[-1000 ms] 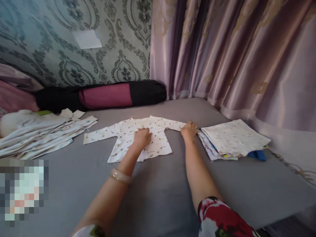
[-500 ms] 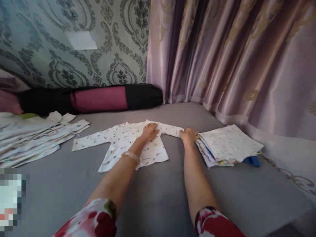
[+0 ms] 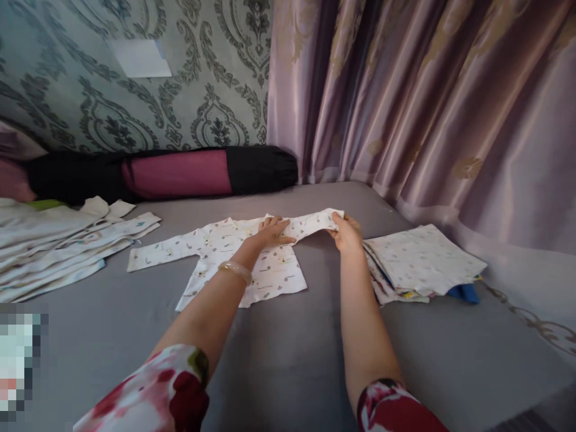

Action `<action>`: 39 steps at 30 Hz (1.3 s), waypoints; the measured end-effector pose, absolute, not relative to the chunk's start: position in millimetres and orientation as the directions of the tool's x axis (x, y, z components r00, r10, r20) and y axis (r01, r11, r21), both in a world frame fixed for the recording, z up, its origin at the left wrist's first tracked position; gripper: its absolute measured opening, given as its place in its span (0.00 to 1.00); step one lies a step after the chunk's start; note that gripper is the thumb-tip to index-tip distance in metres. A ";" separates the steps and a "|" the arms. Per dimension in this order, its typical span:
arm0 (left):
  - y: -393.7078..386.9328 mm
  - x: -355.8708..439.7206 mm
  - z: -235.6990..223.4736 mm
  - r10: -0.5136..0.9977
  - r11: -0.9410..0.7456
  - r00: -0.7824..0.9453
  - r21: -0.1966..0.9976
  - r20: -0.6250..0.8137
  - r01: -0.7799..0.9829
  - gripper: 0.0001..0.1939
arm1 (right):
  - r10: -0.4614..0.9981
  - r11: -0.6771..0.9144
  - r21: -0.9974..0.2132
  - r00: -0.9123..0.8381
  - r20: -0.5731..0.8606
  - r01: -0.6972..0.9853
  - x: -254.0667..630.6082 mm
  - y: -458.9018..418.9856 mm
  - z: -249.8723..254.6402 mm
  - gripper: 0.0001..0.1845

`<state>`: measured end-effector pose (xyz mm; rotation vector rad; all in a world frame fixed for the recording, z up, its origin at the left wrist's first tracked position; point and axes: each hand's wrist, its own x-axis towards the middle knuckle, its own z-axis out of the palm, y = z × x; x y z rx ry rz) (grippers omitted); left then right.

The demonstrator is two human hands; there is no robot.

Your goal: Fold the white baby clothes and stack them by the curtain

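A small white printed long-sleeved shirt point(image 3: 225, 255) lies spread on the grey bed sheet point(image 3: 288, 360). My left hand point(image 3: 272, 232) rests flat on its upper right part near the shoulder, fingers apart. At the end of the right-hand sleeve, my right hand point(image 3: 347, 233) pinches the cuff and holds it up off the sheet. The other sleeve stretches out flat to the left. Just right of my right hand sits a pile of folded clothes point(image 3: 425, 258), a white printed piece on top.
Several light garments point(image 3: 67, 240) lie layered at the left. A long black and maroon bag point(image 3: 180, 173) runs along the patterned wall point(image 3: 135, 102). Mauve curtains point(image 3: 405, 108) hang at the right, reaching the bed. A blurred patch covers the lower left corner.
My right hand has closed on the cuff and raised the sleeve's end off the sheet. My left hand stays on the shirt's shoulder. The view has shifted slightly.
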<state>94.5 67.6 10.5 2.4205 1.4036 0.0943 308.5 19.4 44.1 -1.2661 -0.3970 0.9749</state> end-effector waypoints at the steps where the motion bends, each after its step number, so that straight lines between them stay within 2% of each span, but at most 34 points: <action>1: 69.4 94.7 12.2 0.852 -0.455 0.509 0.308 -0.122 0.836 0.44 | 0.808 -0.005 -0.910 0.534 -0.248 -0.415 306.5 20.6 45.2 0.06; 7: 79.5 94.7 20.8 0.836 -0.462 0.507 0.227 -0.212 0.857 0.53 | 0.869 0.037 -0.841 0.433 -0.240 -0.540 291.5 25.2 49.5 0.06; 14: 84.4 107.3 45.7 0.785 -0.494 0.527 0.184 -0.325 0.850 0.56 | 0.882 0.053 -0.845 0.422 -0.210 -0.532 277.6 23.5 51.0 0.05; 17: 85.6 111.4 50.3 0.775 -0.491 0.534 0.209 -0.339 0.846 0.56 | 0.894 0.041 -0.863 0.403 -0.194 -0.504 272.8 23.8 49.9 0.06; 20: 87.5 107.8 46.5 0.788 -0.475 0.546 0.283 -0.285 0.833 0.54 | 0.907 0.024 -0.884 0.382 -0.178 -0.468 268.3 24.9 48.7 0.07; 23: 87.0 94.2 39.7 0.843 -0.419 0.521 0.445 -0.133 0.791 0.47 | 0.900 0.007 -0.872 0.383 -0.208 -0.490 262.6 25.2 49.4 0.07; 27: 75.5 64.5 31.9 0.963 -0.205 0.265 0.767 0.048 0.608 0.30 | 0.901 -0.020 -0.852 0.360 -0.242 -0.524 253.5 24.1 50.9 0.08; 30: 59.0 41.3 24.3 0.999 -0.027 0.043 0.933 0.012 0.359 0.18 | 0.920 -0.029 -0.867 0.325 -0.218 -0.498 245.9 24.2 49.2 0.11; 34: 36.3 20.9 8.4 0.991 0.105 -0.091 0.993 -0.100 0.046 0.12 | 0.929 -0.056 -0.907 0.310 -0.200 -0.417 228.8 25.6 44.3 0.17; 39: 25.2 16.8 -7.0 0.975 0.057 -0.210 0.995 -0.074 -0.083 0.12 | 0.964 -0.094 -0.963 0.219 -0.151 -0.252 191.6 17.6 35.6 0.29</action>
